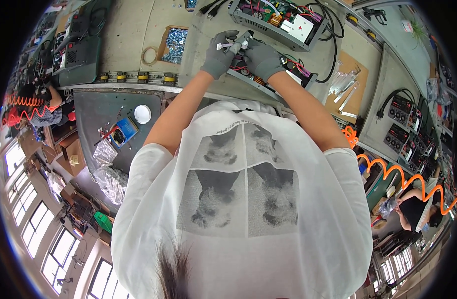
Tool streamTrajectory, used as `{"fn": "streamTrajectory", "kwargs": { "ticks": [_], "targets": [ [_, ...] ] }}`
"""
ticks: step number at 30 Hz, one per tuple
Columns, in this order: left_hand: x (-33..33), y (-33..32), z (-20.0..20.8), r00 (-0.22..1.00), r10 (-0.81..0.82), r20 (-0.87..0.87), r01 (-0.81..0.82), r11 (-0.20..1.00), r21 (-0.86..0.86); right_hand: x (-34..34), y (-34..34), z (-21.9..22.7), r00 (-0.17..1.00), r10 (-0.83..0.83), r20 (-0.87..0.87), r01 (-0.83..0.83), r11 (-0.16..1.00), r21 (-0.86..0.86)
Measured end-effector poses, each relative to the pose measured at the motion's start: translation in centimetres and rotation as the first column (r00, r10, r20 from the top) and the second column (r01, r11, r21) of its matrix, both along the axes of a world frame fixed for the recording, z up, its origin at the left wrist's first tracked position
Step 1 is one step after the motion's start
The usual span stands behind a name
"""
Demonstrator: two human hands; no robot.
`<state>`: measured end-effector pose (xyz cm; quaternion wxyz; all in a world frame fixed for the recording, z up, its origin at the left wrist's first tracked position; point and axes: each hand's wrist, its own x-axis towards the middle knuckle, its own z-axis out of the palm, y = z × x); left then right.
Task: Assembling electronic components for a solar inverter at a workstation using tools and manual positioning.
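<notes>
Gripping a grey driver (240, 42) in both gloved hands over the open chassis (268, 74) at the bench's (134, 30) near edge: left hand (219, 56) wrapping closed around the body, probably steadying it, right hand (262, 60) curling shut just beside, likely guiding the tip down onto the boards. Sitting within reach to the left, a box of screws (175, 44); lying behind, a second chassis (283, 22) with cables. Hiding under the gloves: tip and screw, so contact impossible to tell. Cutting off much of the near unit: forearms and white shirt (243, 199).
</notes>
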<state>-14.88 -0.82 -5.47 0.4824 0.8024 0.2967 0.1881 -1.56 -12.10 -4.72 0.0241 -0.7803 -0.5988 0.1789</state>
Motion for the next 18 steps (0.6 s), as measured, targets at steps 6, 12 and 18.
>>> {"fn": "streamTrajectory", "kwargs": {
  "ticks": [6,12,18],
  "targets": [
    [0.1,0.2,-0.3,0.994,-0.11,-0.011,0.11,0.971,0.211,-0.4,0.8,-0.7,1.0,0.015,0.008,-0.015,0.999,-0.036],
    [0.0,0.7,-0.5,0.986,-0.165,0.026,0.153,0.953,0.263,-0.3,1.3,-0.4,0.999,0.026,0.038,-0.024,0.998,-0.052],
    [-0.3,0.3,-1.3,0.995,-0.023,0.097,0.018,0.999,0.048,-1.3,-0.4,4.8,0.998,-0.005,-0.066,0.008,0.999,0.042]
  ]
}}
